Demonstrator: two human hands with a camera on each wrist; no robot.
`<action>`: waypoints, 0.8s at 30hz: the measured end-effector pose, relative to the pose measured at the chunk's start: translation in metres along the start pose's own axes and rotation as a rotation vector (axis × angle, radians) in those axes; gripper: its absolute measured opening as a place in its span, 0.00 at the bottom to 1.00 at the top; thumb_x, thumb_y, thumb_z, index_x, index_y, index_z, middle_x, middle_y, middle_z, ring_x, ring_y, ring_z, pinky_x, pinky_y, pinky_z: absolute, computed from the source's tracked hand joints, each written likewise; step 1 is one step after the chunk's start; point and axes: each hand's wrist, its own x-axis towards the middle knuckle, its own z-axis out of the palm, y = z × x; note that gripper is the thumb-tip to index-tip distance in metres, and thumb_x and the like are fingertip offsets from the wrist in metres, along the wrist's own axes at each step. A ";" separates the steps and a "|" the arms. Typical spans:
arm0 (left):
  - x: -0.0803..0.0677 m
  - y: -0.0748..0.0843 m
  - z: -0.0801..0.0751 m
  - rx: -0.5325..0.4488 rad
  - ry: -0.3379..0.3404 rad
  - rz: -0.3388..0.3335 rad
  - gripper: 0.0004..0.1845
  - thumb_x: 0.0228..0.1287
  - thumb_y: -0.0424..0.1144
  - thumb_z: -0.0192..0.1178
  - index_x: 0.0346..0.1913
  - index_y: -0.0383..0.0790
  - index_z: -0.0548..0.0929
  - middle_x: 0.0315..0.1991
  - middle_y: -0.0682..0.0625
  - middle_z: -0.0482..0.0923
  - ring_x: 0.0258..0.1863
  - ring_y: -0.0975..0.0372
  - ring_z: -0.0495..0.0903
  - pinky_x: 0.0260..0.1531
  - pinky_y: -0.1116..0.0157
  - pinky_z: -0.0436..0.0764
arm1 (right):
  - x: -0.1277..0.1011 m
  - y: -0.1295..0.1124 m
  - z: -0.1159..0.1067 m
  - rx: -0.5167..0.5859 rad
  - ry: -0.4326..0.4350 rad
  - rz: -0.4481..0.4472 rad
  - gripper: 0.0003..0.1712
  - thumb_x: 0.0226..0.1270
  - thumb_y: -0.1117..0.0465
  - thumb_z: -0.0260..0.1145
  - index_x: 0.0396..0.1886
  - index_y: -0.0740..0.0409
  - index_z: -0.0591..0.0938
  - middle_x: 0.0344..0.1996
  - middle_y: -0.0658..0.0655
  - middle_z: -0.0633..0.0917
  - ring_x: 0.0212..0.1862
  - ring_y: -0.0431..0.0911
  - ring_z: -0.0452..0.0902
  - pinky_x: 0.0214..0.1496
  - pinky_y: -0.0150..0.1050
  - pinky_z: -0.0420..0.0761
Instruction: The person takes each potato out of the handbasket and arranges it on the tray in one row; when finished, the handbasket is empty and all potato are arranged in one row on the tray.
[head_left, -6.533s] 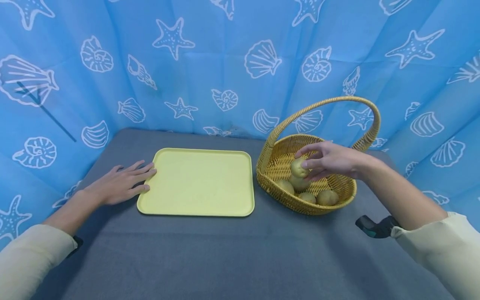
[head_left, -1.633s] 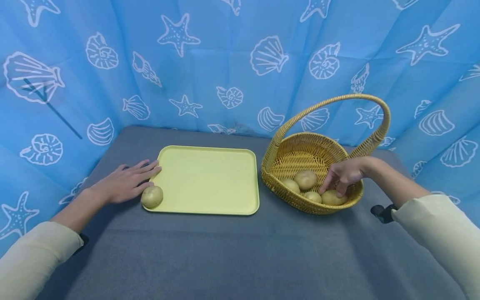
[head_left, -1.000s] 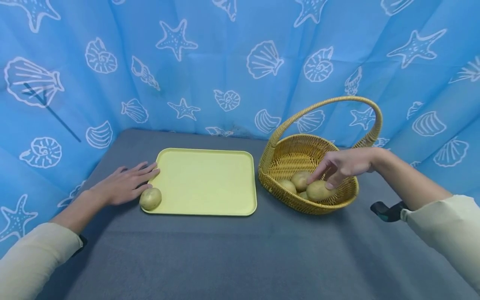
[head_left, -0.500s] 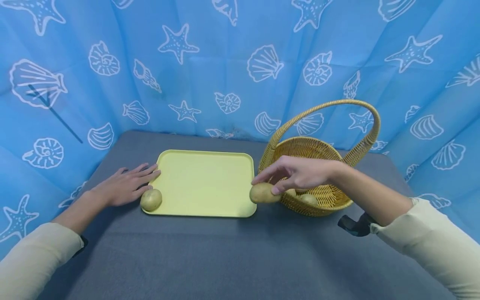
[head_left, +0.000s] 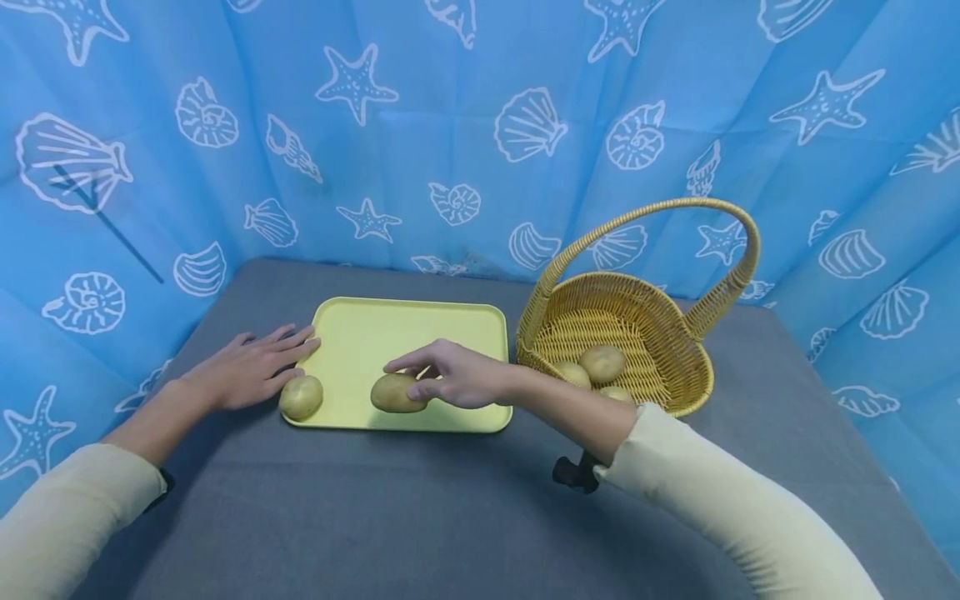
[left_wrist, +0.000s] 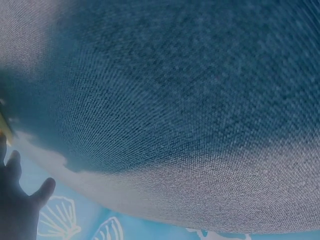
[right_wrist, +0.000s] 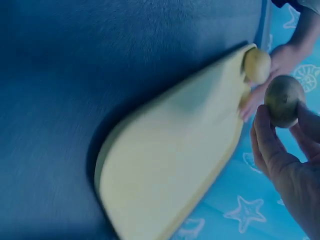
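Note:
My right hand (head_left: 463, 377) pinches a potato (head_left: 397, 393) between thumb and fingers, over the near middle of the yellow tray (head_left: 450, 325). The right wrist view shows the same potato (right_wrist: 285, 101) held clear of the tray (right_wrist: 150, 165). My left hand (head_left: 251, 368) lies with fingers spread, fingertips on the tray's left edge. Beside its thumb, a second potato (head_left: 302, 397) sits in the tray's near left corner. In the left wrist view only part of the left hand (left_wrist: 20, 195) shows, dark at the lower left.
Right of the tray stands a wicker basket (head_left: 675, 358) with a tall arched handle (head_left: 652, 204); several potatoes (head_left: 602, 363) lie inside, partly hidden by the right forearm. A grey cloth (head_left: 360, 517) covers the table. Behind hangs a blue curtain (head_left: 442, 100) with shell prints.
My right hand took a potato out of the basket and carried it left over the tray. The corner potato was placed on the tray earlier. My left hand stayed at the tray's edge.

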 end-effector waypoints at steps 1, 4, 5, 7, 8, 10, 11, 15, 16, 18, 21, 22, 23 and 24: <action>0.000 0.000 0.000 0.001 0.001 0.001 0.31 0.80 0.53 0.44 0.78 0.44 0.60 0.78 0.42 0.54 0.75 0.41 0.52 0.62 0.29 0.55 | 0.006 0.002 0.005 0.023 0.007 0.022 0.26 0.75 0.68 0.59 0.71 0.62 0.72 0.57 0.60 0.82 0.56 0.45 0.80 0.55 0.37 0.78; 0.000 -0.001 0.002 0.004 0.005 0.002 0.31 0.80 0.53 0.43 0.78 0.44 0.60 0.78 0.42 0.54 0.75 0.41 0.52 0.61 0.29 0.56 | 0.023 0.009 0.016 0.077 0.033 0.070 0.25 0.75 0.68 0.59 0.70 0.62 0.72 0.55 0.61 0.83 0.55 0.47 0.81 0.54 0.37 0.79; 0.000 -0.001 0.002 0.003 0.007 0.003 0.31 0.80 0.53 0.44 0.78 0.44 0.60 0.78 0.42 0.54 0.75 0.41 0.52 0.61 0.29 0.56 | 0.028 0.011 0.020 0.085 0.042 0.076 0.24 0.75 0.69 0.59 0.69 0.62 0.73 0.55 0.61 0.83 0.56 0.47 0.80 0.53 0.37 0.79; 0.001 -0.002 0.002 0.002 0.011 0.005 0.30 0.80 0.53 0.43 0.78 0.44 0.60 0.78 0.42 0.54 0.75 0.41 0.53 0.61 0.29 0.57 | 0.038 0.015 0.027 0.103 0.056 0.086 0.22 0.74 0.70 0.59 0.66 0.64 0.74 0.54 0.61 0.83 0.57 0.49 0.80 0.52 0.36 0.80; 0.001 -0.002 0.003 0.000 0.011 0.004 0.31 0.80 0.53 0.43 0.78 0.44 0.60 0.78 0.42 0.54 0.75 0.41 0.53 0.61 0.29 0.57 | 0.043 0.016 0.031 0.097 0.068 0.087 0.21 0.73 0.71 0.60 0.64 0.64 0.76 0.54 0.61 0.83 0.58 0.49 0.79 0.51 0.35 0.80; 0.001 -0.003 0.003 -0.001 0.012 0.004 0.31 0.80 0.53 0.43 0.78 0.44 0.60 0.78 0.42 0.54 0.75 0.41 0.53 0.61 0.29 0.56 | 0.051 0.017 0.038 0.079 0.095 0.095 0.19 0.72 0.72 0.61 0.61 0.64 0.78 0.53 0.61 0.83 0.57 0.50 0.80 0.50 0.33 0.79; 0.001 -0.003 0.003 -0.001 0.013 0.004 0.30 0.80 0.53 0.44 0.78 0.44 0.60 0.78 0.42 0.54 0.75 0.41 0.53 0.61 0.29 0.56 | 0.055 0.017 0.042 0.069 0.108 0.102 0.19 0.71 0.72 0.62 0.60 0.64 0.78 0.53 0.62 0.84 0.57 0.50 0.80 0.49 0.33 0.79; 0.001 -0.003 0.004 0.004 0.012 0.000 0.30 0.80 0.52 0.44 0.78 0.44 0.60 0.78 0.42 0.55 0.75 0.41 0.53 0.61 0.29 0.57 | 0.069 0.016 0.056 0.006 0.160 0.130 0.18 0.71 0.68 0.64 0.59 0.62 0.80 0.52 0.60 0.85 0.54 0.47 0.81 0.48 0.31 0.79; 0.000 -0.003 0.004 0.001 0.012 -0.001 0.30 0.80 0.52 0.44 0.78 0.44 0.60 0.78 0.42 0.55 0.75 0.41 0.53 0.61 0.29 0.56 | 0.072 0.016 0.059 -0.011 0.171 0.135 0.18 0.71 0.67 0.65 0.59 0.62 0.80 0.51 0.60 0.85 0.52 0.45 0.82 0.48 0.31 0.79; 0.000 -0.003 0.005 -0.001 0.012 -0.001 0.30 0.80 0.52 0.44 0.78 0.44 0.60 0.78 0.42 0.55 0.75 0.41 0.53 0.61 0.28 0.56 | 0.076 0.016 0.063 -0.050 0.192 0.133 0.18 0.70 0.65 0.66 0.58 0.61 0.81 0.49 0.59 0.86 0.49 0.43 0.83 0.48 0.30 0.79; 0.001 -0.002 0.005 -0.009 0.014 -0.001 0.30 0.80 0.52 0.44 0.78 0.44 0.60 0.78 0.42 0.55 0.75 0.41 0.53 0.61 0.28 0.56 | 0.078 0.016 0.066 -0.090 0.209 0.118 0.18 0.70 0.64 0.67 0.58 0.60 0.82 0.48 0.57 0.86 0.47 0.42 0.83 0.47 0.29 0.79; 0.001 -0.002 0.004 -0.011 0.014 -0.002 0.30 0.80 0.52 0.44 0.78 0.44 0.60 0.78 0.42 0.55 0.75 0.41 0.53 0.61 0.28 0.56 | 0.078 0.016 0.066 -0.092 0.207 0.111 0.18 0.70 0.64 0.67 0.58 0.60 0.82 0.48 0.57 0.86 0.46 0.41 0.84 0.47 0.29 0.79; 0.001 -0.002 0.004 -0.011 0.013 -0.003 0.30 0.80 0.52 0.44 0.78 0.44 0.60 0.78 0.42 0.54 0.75 0.41 0.53 0.61 0.28 0.55 | 0.078 0.017 0.066 -0.092 0.201 0.105 0.18 0.70 0.64 0.67 0.59 0.60 0.82 0.48 0.57 0.86 0.46 0.41 0.84 0.46 0.29 0.80; 0.001 -0.002 0.004 -0.012 0.012 -0.003 0.30 0.80 0.52 0.44 0.78 0.44 0.60 0.78 0.42 0.54 0.75 0.41 0.52 0.61 0.28 0.55 | 0.077 0.017 0.066 -0.094 0.190 0.099 0.19 0.70 0.63 0.67 0.60 0.59 0.81 0.49 0.57 0.86 0.47 0.41 0.84 0.46 0.28 0.80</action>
